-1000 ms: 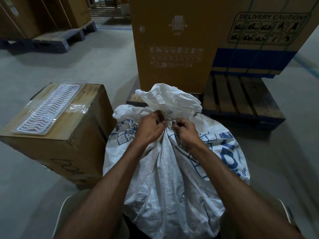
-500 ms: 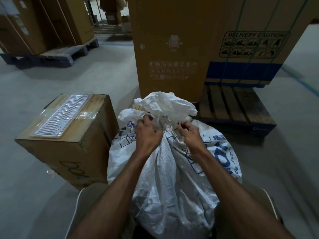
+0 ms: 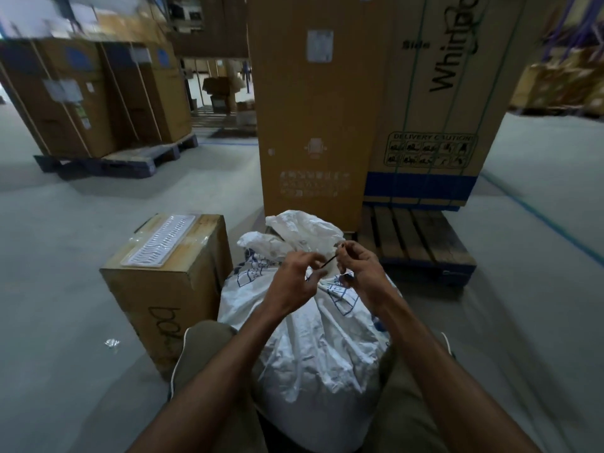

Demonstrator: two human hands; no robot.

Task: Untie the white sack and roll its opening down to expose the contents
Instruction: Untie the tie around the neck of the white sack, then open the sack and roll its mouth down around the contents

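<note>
White sack [image 3: 313, 348] stands on the floor between the person's knees. Above its bunched neck, left hand [image 3: 292, 282] and right hand [image 3: 361, 268] each pinch an end of a thin dark tie [image 3: 330, 260]. Cardboard box [image 3: 170, 289] sits just left; wooden pallet [image 3: 418, 243] lies beyond.

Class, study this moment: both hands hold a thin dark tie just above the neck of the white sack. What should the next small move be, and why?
Probably let go of the tie and take hold of the bunched top of the white sack. The left hand and right hand pinch the tie stretched between them, above the neck rather than around it, so it looks undone, yet the opening is gathered and unrolled.
</note>
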